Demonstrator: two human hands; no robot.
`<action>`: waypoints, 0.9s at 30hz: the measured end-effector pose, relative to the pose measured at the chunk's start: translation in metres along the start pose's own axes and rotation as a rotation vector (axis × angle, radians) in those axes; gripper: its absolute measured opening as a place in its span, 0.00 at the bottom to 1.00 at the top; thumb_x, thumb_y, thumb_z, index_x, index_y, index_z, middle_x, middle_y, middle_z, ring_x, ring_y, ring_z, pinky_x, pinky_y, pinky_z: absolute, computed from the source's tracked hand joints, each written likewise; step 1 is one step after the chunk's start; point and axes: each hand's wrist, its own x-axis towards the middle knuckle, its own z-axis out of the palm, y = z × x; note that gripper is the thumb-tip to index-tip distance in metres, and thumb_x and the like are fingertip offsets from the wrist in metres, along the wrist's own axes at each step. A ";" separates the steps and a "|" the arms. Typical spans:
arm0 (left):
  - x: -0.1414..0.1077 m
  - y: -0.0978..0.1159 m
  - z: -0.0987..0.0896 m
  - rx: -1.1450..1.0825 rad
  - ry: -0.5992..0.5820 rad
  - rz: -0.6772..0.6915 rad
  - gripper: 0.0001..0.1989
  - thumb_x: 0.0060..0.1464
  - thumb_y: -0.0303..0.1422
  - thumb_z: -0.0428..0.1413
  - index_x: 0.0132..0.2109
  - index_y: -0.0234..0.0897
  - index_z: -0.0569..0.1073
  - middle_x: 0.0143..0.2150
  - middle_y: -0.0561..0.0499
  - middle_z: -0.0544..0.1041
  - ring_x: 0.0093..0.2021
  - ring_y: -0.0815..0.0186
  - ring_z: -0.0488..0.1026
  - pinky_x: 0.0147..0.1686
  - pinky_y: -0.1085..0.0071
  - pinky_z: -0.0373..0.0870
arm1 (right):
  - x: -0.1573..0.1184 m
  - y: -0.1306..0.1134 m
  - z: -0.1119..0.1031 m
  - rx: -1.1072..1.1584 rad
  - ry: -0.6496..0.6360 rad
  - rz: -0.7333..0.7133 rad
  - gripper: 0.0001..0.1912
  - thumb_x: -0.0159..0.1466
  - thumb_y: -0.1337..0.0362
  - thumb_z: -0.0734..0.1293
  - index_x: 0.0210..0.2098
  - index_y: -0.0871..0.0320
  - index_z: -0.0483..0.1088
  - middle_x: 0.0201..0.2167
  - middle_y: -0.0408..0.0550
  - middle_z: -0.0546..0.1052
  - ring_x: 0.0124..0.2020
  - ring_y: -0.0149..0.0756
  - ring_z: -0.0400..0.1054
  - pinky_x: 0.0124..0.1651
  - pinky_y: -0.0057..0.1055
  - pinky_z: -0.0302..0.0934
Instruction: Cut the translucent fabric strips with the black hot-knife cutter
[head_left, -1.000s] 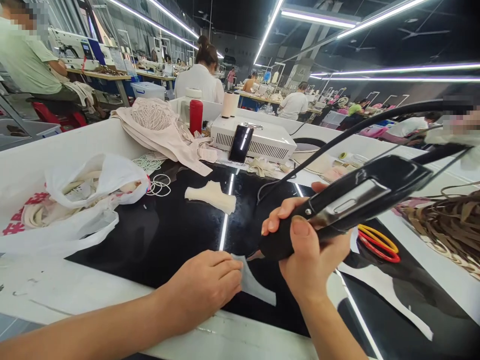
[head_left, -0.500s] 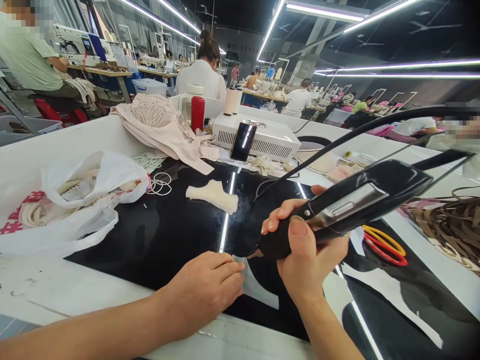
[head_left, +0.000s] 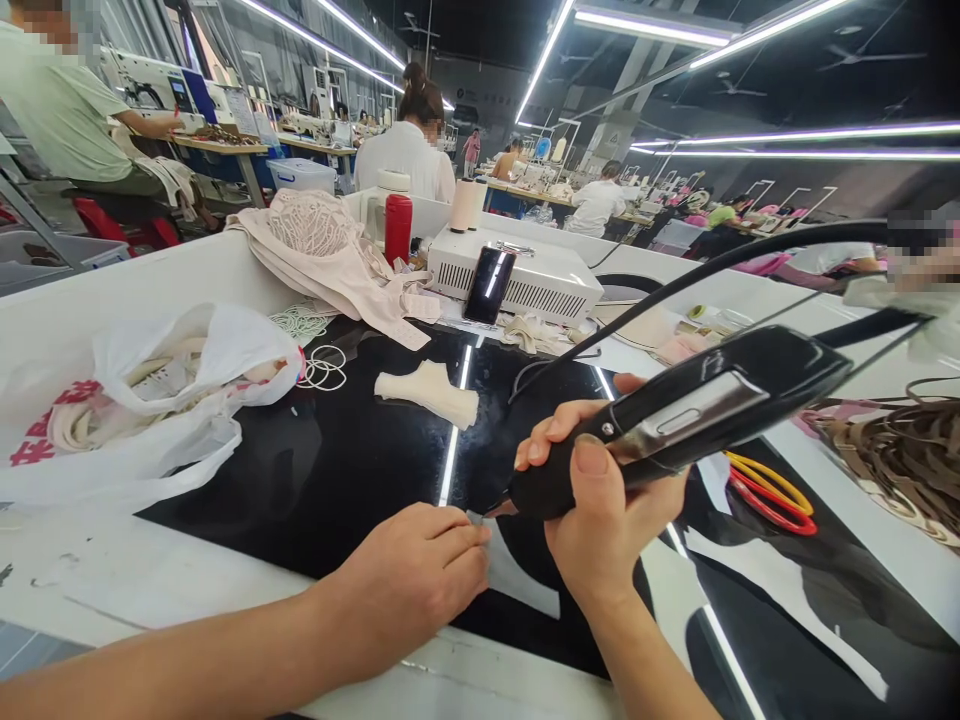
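Observation:
My right hand (head_left: 600, 490) is wrapped round a black handheld tool (head_left: 690, 415) with a silver panel and a cable at its rear. The tool's thin tip points down and left, close to the fingertips of my left hand (head_left: 424, 575). Those fingers are pressed together on the upper left end of a curved whitish fabric piece (head_left: 525, 585), which lies on the black sheet (head_left: 337, 480). My left fingers partly cover the fabric. Farther back, a cream fabric piece (head_left: 429, 390) lies on the same sheet.
A white plastic bag (head_left: 165, 450) sits at left, beige garments (head_left: 330, 250) behind it. A phone (head_left: 490, 285) leans on a white box (head_left: 555, 275) near a red bottle (head_left: 397, 228). Coloured rings (head_left: 772, 495) and brown straps (head_left: 892, 455) lie at right. People sit beyond.
My right hand and the tool have shifted slightly left, bringing the tip nearer my left fingers. My left hand has barely moved. The person at far left has extended an arm.

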 end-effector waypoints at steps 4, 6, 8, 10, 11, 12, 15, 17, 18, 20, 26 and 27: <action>-0.002 0.000 0.002 0.005 -0.032 0.004 0.05 0.68 0.26 0.53 0.43 0.33 0.74 0.48 0.51 0.81 0.48 0.64 0.77 0.44 0.66 0.78 | 0.000 0.001 0.001 0.002 0.015 0.004 0.23 0.63 0.60 0.74 0.54 0.50 0.64 0.30 0.37 0.74 0.23 0.30 0.69 0.26 0.32 0.68; -0.002 0.000 0.002 0.007 -0.036 0.004 0.06 0.68 0.26 0.53 0.42 0.33 0.74 0.48 0.51 0.81 0.48 0.64 0.77 0.44 0.66 0.78 | 0.000 0.000 0.001 0.020 0.015 0.003 0.23 0.63 0.60 0.74 0.54 0.50 0.64 0.30 0.37 0.74 0.23 0.30 0.69 0.26 0.32 0.68; -0.002 0.001 0.001 0.003 -0.039 0.001 0.06 0.68 0.26 0.53 0.41 0.34 0.73 0.48 0.50 0.81 0.49 0.64 0.77 0.45 0.65 0.77 | 0.000 -0.001 0.002 0.036 0.004 0.005 0.23 0.63 0.61 0.74 0.54 0.50 0.64 0.30 0.37 0.75 0.23 0.30 0.68 0.26 0.32 0.68; -0.001 0.001 0.001 -0.006 -0.039 -0.004 0.06 0.68 0.27 0.53 0.41 0.34 0.73 0.49 0.51 0.81 0.49 0.64 0.76 0.45 0.65 0.77 | 0.000 -0.001 0.002 0.038 0.001 0.007 0.23 0.63 0.61 0.74 0.54 0.50 0.64 0.30 0.37 0.75 0.23 0.30 0.69 0.26 0.31 0.67; -0.001 0.001 0.001 -0.011 -0.036 -0.006 0.06 0.68 0.27 0.53 0.41 0.34 0.73 0.49 0.51 0.81 0.49 0.64 0.76 0.44 0.65 0.77 | -0.001 -0.001 0.002 0.034 0.004 0.006 0.23 0.63 0.62 0.74 0.54 0.51 0.64 0.30 0.37 0.75 0.23 0.30 0.69 0.25 0.31 0.67; -0.001 0.001 0.001 -0.013 -0.032 -0.007 0.06 0.68 0.27 0.53 0.41 0.34 0.73 0.49 0.51 0.81 0.49 0.64 0.76 0.44 0.65 0.77 | -0.001 0.000 0.003 0.028 0.009 0.004 0.22 0.63 0.62 0.74 0.54 0.51 0.64 0.30 0.37 0.75 0.23 0.30 0.69 0.25 0.31 0.68; -0.001 0.000 0.001 -0.009 -0.027 -0.008 0.06 0.68 0.26 0.53 0.40 0.34 0.73 0.49 0.51 0.81 0.48 0.65 0.77 0.43 0.65 0.77 | -0.001 0.000 0.003 0.015 0.019 -0.005 0.22 0.64 0.64 0.73 0.54 0.50 0.64 0.30 0.37 0.74 0.23 0.30 0.69 0.25 0.31 0.68; -0.001 0.000 0.001 -0.006 -0.026 -0.007 0.07 0.68 0.26 0.52 0.40 0.34 0.73 0.49 0.51 0.81 0.48 0.64 0.77 0.43 0.66 0.77 | -0.001 0.000 0.004 0.020 0.022 -0.001 0.21 0.64 0.64 0.72 0.54 0.50 0.64 0.30 0.37 0.74 0.23 0.30 0.69 0.25 0.31 0.68; -0.001 0.000 0.000 -0.004 -0.024 -0.006 0.07 0.68 0.26 0.52 0.40 0.34 0.73 0.49 0.51 0.81 0.48 0.64 0.77 0.43 0.66 0.77 | -0.001 0.000 0.004 0.027 0.024 0.004 0.22 0.64 0.64 0.73 0.54 0.50 0.64 0.30 0.37 0.74 0.23 0.30 0.69 0.25 0.31 0.68; 0.001 0.001 0.000 -0.001 -0.013 0.000 0.08 0.68 0.25 0.52 0.39 0.34 0.73 0.48 0.50 0.82 0.48 0.64 0.77 0.43 0.66 0.78 | -0.001 0.000 0.005 0.040 0.025 0.013 0.22 0.63 0.63 0.73 0.54 0.51 0.64 0.30 0.37 0.75 0.23 0.30 0.69 0.25 0.31 0.68; 0.003 0.002 -0.002 -0.002 0.025 -0.004 0.07 0.69 0.26 0.52 0.40 0.34 0.72 0.46 0.51 0.81 0.44 0.65 0.78 0.41 0.66 0.78 | -0.003 0.003 0.008 0.053 -0.023 0.015 0.23 0.64 0.60 0.73 0.55 0.49 0.62 0.30 0.36 0.74 0.22 0.29 0.69 0.26 0.32 0.68; 0.003 0.002 -0.002 0.005 0.026 -0.005 0.07 0.69 0.26 0.52 0.40 0.34 0.72 0.46 0.51 0.81 0.44 0.65 0.78 0.41 0.66 0.78 | -0.003 0.004 0.008 0.050 -0.022 0.017 0.23 0.65 0.60 0.73 0.55 0.49 0.62 0.30 0.35 0.74 0.22 0.29 0.69 0.26 0.32 0.68</action>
